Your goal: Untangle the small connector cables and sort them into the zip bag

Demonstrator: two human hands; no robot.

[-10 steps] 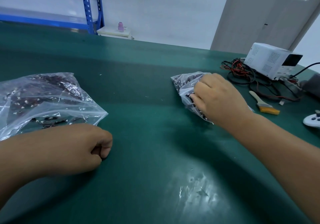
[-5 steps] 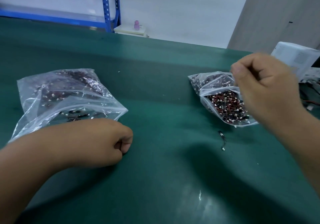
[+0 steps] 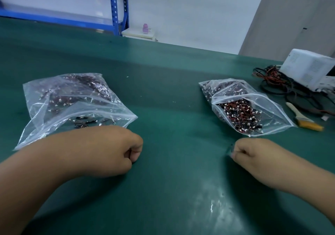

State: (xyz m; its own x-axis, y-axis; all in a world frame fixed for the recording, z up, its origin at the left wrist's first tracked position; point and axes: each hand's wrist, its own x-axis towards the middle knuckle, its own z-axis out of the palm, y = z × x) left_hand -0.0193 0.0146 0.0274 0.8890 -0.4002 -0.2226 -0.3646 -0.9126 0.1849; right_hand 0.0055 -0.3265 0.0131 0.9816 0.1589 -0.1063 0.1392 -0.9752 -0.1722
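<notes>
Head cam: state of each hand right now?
Left hand: closed fist resting on the mat, nothing visible in it.
Right hand: closed, pinching a small dark cable, blurred.

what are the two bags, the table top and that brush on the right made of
Left bag and right bag: thin clear plastic film, glossy; contents show through, creases glint. Table top: green mat, probably rubber or vinyl, matte with scuffs. Brush: pale handle, wood or plastic, unclear; yellowish bristles.
</notes>
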